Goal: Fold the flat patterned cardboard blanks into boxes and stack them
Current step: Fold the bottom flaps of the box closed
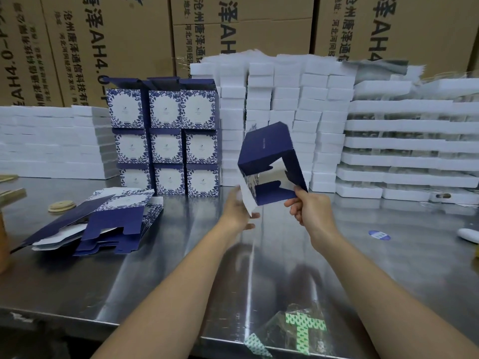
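A block of nine folded blue-and-white floral cardboard boxes, three wide and three high, stands at the back of a shiny steel table. To the right of that block and nearer the camera, a half-opened navy-blue cardboard blank is held in the air, tilted, its open end facing the camera so that the white inside and the loose bottom flaps show.

The right hand pinches the blank's lower right corner between thumb and curled fingers. The left hand is at the lower left edge, where a white flap ends against it; the hand is blurred, so I cannot tell whether its fingers close on the flap or only touch it.

In front of the block and to its left, a loose pile of flat patterned blanks lies on the table. Touching the block's right side rise tall stacks of white foam pieces. Behind the block stand large brown printed cartons. Well to the block's right, a small round blue sticker lies on the table.
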`<state>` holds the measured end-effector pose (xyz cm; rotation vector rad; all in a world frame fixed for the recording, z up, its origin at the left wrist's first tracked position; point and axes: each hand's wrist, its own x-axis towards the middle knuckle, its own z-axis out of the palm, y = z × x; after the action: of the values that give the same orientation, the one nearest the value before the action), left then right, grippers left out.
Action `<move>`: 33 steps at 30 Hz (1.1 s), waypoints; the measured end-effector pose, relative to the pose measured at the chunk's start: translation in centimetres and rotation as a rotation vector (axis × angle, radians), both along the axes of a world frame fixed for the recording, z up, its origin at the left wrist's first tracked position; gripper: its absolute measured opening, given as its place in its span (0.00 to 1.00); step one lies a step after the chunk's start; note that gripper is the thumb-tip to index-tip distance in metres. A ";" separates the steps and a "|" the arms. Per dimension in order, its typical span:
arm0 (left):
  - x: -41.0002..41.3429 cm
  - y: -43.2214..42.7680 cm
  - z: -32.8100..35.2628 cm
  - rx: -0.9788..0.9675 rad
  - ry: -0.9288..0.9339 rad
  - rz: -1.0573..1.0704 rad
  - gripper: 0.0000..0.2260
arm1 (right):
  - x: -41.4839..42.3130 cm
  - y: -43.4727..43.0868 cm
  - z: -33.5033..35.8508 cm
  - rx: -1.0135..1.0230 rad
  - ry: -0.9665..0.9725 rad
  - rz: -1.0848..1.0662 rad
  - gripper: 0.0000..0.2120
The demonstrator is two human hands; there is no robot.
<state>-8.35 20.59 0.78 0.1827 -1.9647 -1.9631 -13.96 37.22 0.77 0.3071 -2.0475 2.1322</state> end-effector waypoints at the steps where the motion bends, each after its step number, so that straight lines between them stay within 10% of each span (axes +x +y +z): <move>1: -0.2 -0.4 0.3 0.131 0.062 0.016 0.20 | -0.1 0.1 -0.1 0.008 0.009 -0.008 0.23; 11: -0.9 -1.0 -1.1 -0.254 0.131 -0.093 0.34 | -0.8 1.0 -1.5 0.346 0.160 -0.194 0.27; 18: -1.3 -1.0 -1.2 -0.002 -0.003 -0.181 0.38 | -0.8 0.8 -2.0 0.436 0.287 -0.094 0.17; 24: -1.2 -0.6 -1.3 0.093 0.004 -0.143 0.36 | -0.7 0.9 -2.3 0.535 0.297 -0.057 0.34; 33: -1.4 -0.6 -1.8 0.290 0.091 0.113 0.19 | -0.5 0.2 -2.4 0.331 0.082 0.086 0.24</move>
<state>-9.74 19.97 -1.06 0.2661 -1.5718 -2.1330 -14.49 37.38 -1.64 0.5248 -2.3721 1.7824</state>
